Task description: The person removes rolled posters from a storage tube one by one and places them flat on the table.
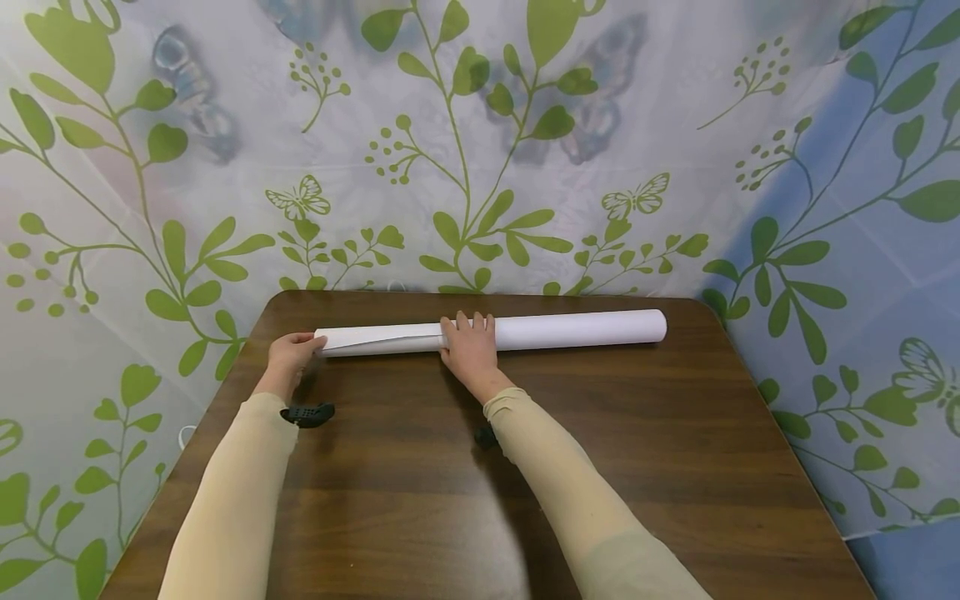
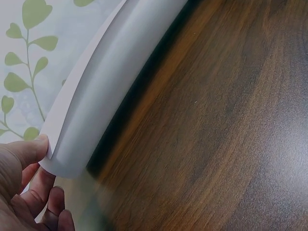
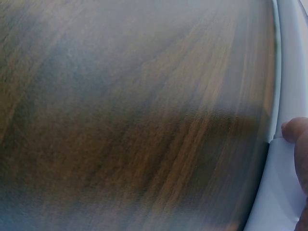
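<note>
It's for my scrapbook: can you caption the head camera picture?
Left hand pinches one end of a white roll; right hand holds its middle.

Cream sleeves (image 1: 228, 500) — black wrist devices (image 1: 307, 415)

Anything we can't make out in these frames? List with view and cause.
Inside of the white roll: head view, covered by its outer layer.
Roll's far end: left wrist view, cut off by the top edge.
Most of the right hand: right wrist view, cut off by the right edge.
Right wrist's black device: head view, partly hidden by the sleeve.
</note>
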Demonstrator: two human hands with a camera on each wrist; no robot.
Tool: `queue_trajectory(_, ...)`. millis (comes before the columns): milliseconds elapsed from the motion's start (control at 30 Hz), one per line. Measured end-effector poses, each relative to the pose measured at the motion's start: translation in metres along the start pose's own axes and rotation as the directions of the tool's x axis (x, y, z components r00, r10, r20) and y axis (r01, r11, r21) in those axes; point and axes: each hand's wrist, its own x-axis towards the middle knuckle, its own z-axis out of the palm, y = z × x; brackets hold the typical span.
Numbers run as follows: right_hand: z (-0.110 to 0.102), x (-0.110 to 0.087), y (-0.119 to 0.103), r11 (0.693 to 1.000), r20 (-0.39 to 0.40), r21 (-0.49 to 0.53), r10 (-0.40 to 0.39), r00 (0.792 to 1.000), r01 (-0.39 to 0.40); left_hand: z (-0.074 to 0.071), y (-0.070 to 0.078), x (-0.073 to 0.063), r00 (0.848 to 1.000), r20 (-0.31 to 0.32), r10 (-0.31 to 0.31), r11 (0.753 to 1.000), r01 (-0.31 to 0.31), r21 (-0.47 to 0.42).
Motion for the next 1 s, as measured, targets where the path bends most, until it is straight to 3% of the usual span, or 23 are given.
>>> queue_trajectory(1000, 0.002, 0.001, 0.000, 1.000, -0.003, 0.002, 0.001, 1.000, -0.001, -0.012, -0.003, -0.002, 0.999, -0.026, -0.020, 1.000, 0.019, -0.010)
